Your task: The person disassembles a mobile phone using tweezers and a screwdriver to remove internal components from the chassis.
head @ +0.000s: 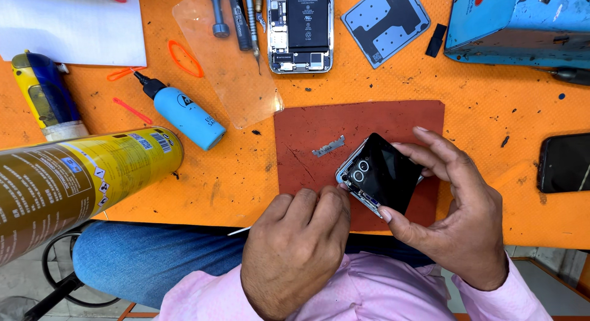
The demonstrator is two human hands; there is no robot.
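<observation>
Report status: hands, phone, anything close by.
Right hand grips black folding phone. Left hand pinched at its camera corner. Small metal bracket lies nearby on red mat.

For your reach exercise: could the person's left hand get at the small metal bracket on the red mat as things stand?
Probably yes. The left hand is at the phone's lower corner, and the small metal bracket lies just beyond it on bare red mat, nothing between. The hand looks pinched, possibly on a tool, which may hinder picking.

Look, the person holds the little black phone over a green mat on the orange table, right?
Not quite: the mat is reddish-brown, not green. The head view shows the right hand holding the small black phone over it, the left hand at the phone's lower corner, on the orange table.
</observation>
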